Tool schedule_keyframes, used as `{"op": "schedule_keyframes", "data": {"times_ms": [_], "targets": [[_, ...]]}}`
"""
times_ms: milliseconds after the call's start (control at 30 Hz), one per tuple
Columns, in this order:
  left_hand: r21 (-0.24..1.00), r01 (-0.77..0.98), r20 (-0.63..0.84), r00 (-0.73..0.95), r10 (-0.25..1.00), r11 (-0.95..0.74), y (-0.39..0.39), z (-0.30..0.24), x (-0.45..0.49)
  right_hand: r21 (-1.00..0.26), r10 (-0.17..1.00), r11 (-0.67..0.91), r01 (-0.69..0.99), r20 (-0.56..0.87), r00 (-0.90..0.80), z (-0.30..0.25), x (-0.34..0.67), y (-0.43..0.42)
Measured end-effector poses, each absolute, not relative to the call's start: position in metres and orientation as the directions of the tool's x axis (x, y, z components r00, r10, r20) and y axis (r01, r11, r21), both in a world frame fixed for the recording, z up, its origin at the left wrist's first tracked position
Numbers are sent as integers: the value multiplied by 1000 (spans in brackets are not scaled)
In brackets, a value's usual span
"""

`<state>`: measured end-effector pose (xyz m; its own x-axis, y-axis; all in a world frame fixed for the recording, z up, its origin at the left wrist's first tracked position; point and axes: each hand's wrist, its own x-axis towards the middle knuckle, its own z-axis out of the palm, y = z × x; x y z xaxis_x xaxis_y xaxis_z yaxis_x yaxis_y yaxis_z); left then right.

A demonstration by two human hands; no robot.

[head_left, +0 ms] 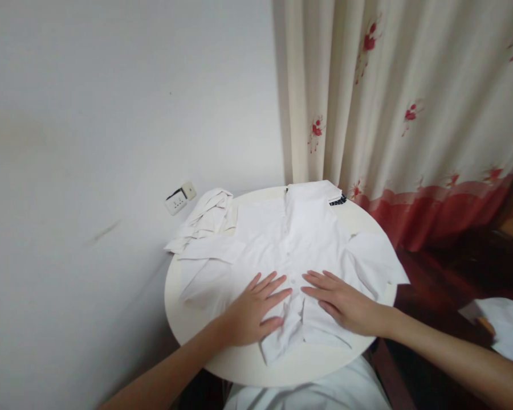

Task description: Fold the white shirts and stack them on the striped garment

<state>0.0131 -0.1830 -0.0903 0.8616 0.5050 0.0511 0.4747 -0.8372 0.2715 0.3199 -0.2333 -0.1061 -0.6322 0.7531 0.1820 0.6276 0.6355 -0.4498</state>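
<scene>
Two bare hands lie flat on a white shirt (290,239) that is spread front up over the round table (183,319) in front of me. My left hand (252,310) rests palm down on the shirt's lower front, just left of the button line, with the fingers stretched out and slightly spread. My right hand (344,302) lies the same way just right of that line, its fingertips pointing toward the left hand. The two sets of fingertips come near each other without touching. Neither hand grasps anything: both are released and lie flat on the fabric.

The shirt covers most of the tabletop. Its collar is at the far edge and its short sleeves are out to either side, the right one reaching past the table rim. The hem is bunched and rumpled between my wrists.

At the far left of the table, beside the shirt's left sleeve, lies a crumpled white cloth (207,219). A wall socket (177,200) sits on the pale wall (89,142) just behind it. A cream curtain (410,114) with red flowers hangs behind the table on the right.
</scene>
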Motion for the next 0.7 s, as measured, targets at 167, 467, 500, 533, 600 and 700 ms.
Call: {"op": "schedule_keyframes", "data": {"times_ms": [167,467,500,533,600,700], "targets": [[211,475,25,871,490,-855,-185,-92,10,-392,777,616,683,156,-610,-109,325,-239],[319,523,74,817,571,-790,-170,-79,11,-500,841,540,676,296,-453,-96,307,-207],[306,548,102,795,599,-779,-168,-81,10,-500,840,542,675,304,-449,-98,303,-204],[284,570,120,777,619,-771,-166,-83,9,-490,835,549,677,294,-465,-101,299,-203],[242,598,110,765,634,-764,-165,-90,6,-443,815,575,688,239,-528,-108,293,-204],[225,614,72,764,641,-757,-169,-97,4,-367,794,601,710,168,-585,-116,288,-208]]}}
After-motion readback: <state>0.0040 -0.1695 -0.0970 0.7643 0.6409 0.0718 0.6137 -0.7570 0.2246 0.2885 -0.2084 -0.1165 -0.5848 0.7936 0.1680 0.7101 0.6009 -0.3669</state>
